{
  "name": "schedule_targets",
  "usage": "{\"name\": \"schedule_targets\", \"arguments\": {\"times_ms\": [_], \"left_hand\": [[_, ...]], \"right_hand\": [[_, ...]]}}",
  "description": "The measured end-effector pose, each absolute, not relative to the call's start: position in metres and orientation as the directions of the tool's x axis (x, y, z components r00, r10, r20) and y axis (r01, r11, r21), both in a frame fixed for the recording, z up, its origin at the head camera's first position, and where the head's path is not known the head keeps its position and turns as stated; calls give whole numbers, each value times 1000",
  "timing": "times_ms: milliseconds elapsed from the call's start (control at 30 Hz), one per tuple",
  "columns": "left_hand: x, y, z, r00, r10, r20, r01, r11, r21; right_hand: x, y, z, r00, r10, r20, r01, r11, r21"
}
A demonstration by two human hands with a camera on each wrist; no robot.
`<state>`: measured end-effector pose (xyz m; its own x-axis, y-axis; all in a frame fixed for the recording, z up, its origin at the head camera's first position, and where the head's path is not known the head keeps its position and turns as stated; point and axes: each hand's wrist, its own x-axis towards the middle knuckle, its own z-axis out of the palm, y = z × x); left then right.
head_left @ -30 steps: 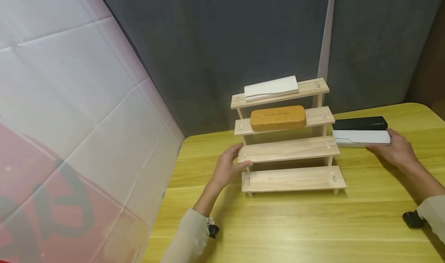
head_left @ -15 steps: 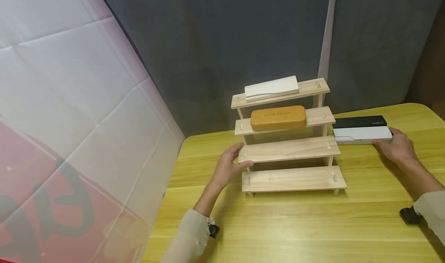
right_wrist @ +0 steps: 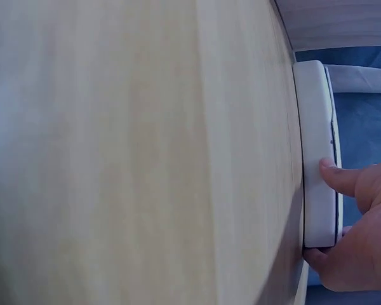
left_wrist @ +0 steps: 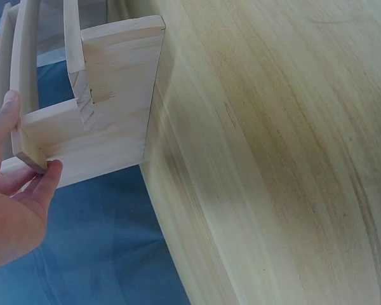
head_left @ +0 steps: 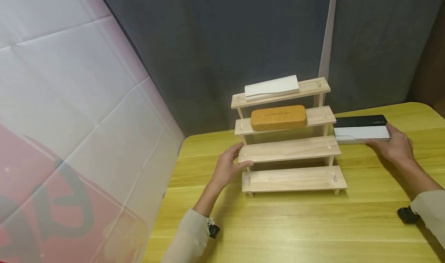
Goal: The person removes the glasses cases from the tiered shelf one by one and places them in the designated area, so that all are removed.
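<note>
A four-tier wooden display shelf (head_left: 288, 150) stands on the table. My left hand (head_left: 227, 164) grips the left end of its second tier from the bottom, thumb on one side and fingers on the other, as the left wrist view shows. To the shelf's right lies a slim white case (head_left: 361, 133) with a flap lid. The right hand (head_left: 396, 145) holds its right end; in the right wrist view its thumb presses the long side of the case and fingers wrap the end. Directly behind it lies a black case (head_left: 359, 121) with small lettering.
An orange-yellow case (head_left: 278, 118) sits on the shelf's third tier, and a white folded case (head_left: 271, 88) on the top one. A dark curtain (head_left: 226, 54) hangs behind the yellow wood-grain table (head_left: 278, 228). A pale printed sheet (head_left: 87, 100) stands at the left.
The right hand has pushed the white case slightly back against the black case, then shifted a little left along it. The left hand and the shelf stay in place.
</note>
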<state>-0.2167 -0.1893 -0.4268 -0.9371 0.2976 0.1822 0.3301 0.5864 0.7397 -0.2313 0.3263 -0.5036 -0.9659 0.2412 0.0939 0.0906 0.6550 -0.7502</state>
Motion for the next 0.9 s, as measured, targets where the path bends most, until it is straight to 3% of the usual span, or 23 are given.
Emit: {"name": "schedule_targets", "arguments": {"times_ms": [900], "left_hand": [[-216, -189, -426, -936, 296, 188, 333, 584, 740]], "right_hand": [[-248, 334, -499, -954, 282, 99, 118, 659, -743]]}}
